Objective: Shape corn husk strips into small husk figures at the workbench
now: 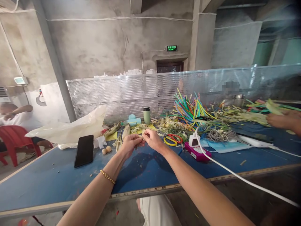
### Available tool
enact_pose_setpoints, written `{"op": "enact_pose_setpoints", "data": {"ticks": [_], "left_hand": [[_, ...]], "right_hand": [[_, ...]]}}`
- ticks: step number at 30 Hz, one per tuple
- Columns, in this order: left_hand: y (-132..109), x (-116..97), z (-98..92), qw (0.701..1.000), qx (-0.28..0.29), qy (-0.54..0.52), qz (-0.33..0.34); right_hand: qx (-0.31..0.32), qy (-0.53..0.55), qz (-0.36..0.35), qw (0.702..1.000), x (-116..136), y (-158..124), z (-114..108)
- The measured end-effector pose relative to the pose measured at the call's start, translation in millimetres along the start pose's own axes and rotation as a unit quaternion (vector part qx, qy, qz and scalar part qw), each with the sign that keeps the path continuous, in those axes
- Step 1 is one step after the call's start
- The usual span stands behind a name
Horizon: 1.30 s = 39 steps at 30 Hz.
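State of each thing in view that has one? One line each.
Left hand: fingers bent, contents unclear
Right hand: fingers bent, contents unclear
Black phone: lying flat, dark face up
Green tumbler: upright, lid on
White charger: on purple block, cable attached
Plastic sheet: crumpled
Exit sign: lit
Red chair: occupied

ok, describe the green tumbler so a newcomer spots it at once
Find the long perforated metal screen along the far side of the blue table. Just in front of it, beyond the right hand, stands the pale green tumbler. Its upright shape and black lid set it apart from the light-blue object to its left.
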<state>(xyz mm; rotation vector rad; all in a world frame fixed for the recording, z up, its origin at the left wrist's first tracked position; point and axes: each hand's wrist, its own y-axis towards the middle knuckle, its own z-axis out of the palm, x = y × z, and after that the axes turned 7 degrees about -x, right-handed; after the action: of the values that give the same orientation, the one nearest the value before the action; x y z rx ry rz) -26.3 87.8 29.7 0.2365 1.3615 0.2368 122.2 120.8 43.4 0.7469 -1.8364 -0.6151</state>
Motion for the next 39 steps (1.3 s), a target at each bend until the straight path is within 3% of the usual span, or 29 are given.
{"op": "enact_pose_setpoints", "data": {"ticks": [5,13,26,39], "left_hand": [[-2.8,-0.7,3.3,0.999,-0.021,0.029,0.026],[-5.6,-6.2,6.6,0.999,-0.036,0.010,0.001],[-1.3,3.7,10.4,0.996,-0.091,-0.001,0.024],[-0.6,-6.0,-2.8,0.998,-0.014,0.006,-0.058]], "right_hand": [[0.010,0.031,0.012,0.999,-1.0,-0.3,1.8],[0.001,-0.003,0.012,1.000,-4.3,2.1,2.8],[-0.016,-0.019,0.029,0.999,2.8,-0.5,6.9],[-0.020,-0.045,0.016,0.999,0.8,-2.0,7.0]]}}
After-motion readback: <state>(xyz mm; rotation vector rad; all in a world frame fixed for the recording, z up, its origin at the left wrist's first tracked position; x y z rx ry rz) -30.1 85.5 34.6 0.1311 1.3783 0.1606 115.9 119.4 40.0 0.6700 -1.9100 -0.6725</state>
